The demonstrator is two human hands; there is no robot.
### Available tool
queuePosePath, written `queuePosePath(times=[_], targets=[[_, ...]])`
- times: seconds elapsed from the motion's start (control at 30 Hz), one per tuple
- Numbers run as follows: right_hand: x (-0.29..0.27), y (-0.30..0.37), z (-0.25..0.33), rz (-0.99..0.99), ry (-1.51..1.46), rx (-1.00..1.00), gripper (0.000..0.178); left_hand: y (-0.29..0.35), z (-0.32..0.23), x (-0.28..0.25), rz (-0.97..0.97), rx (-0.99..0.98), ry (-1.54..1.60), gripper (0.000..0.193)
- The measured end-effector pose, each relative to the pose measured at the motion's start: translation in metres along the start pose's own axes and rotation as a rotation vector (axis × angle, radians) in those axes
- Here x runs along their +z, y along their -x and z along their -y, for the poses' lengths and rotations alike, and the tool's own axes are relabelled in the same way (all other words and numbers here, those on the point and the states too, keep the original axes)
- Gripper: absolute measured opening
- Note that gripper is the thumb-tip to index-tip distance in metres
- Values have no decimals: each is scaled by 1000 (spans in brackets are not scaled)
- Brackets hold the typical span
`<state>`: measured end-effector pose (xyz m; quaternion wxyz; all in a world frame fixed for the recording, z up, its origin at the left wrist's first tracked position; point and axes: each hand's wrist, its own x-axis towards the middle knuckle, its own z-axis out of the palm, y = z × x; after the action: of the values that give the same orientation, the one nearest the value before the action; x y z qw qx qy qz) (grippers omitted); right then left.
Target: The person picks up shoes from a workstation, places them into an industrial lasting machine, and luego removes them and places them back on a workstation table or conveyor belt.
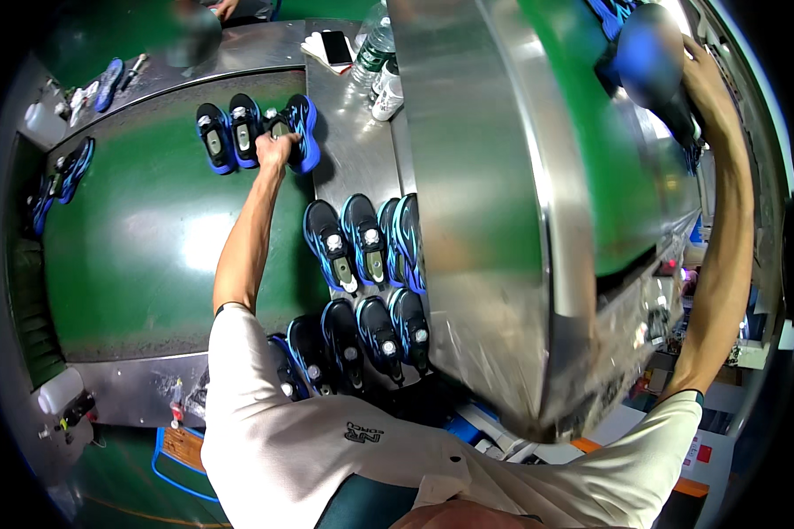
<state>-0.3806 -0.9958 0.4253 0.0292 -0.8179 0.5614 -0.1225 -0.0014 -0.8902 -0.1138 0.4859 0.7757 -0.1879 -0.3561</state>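
Note:
My left hand (275,152) reaches forward over the green conveyor belt (150,264), its fingers closed on a black and blue sneaker (303,134) at the right end of a short row. Two similar sneakers (229,132) stand to its left, and another beside it is partly covered by the hand. At the upper right, my right hand (697,66) grips the edge of a black and blue shoe (675,110); that shoe is largely blurred and its fingers are partly hidden. Two rows of sneakers (362,238) with pale stuffing inside stand on the metal ledge (348,159) between belt and machine.
A curved metal guard (476,176) with plastic sheeting rises beside the ledge. Clear bottles (377,48), white bottles (386,95) and a phone (335,48) on white gloves are at the back. More shoes (75,172) sit at the belt's left end. Another person's hand (227,9) shows beyond.

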Motion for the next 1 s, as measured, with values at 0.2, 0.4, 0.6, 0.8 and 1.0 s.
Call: queuePosePath(times=[0.2,0.4,0.6,0.8,1.0], targets=[[13,11,-24,-185,-140,259,58,-29,-18,20,-66,11,-174,51],[20,-6,-77,-130,-408,234,64,-2,36,-2,110,-40,421,32],[27,18,-59,-173,-451,273,59,117,50,-70,166,-109,424,52],[21,22,-49,-163,-496,242,53,228,45,-94,130,-238,524,32],[-17,29,-61,-196,-363,90,52,308,-4,-25,86,6,463,52]])
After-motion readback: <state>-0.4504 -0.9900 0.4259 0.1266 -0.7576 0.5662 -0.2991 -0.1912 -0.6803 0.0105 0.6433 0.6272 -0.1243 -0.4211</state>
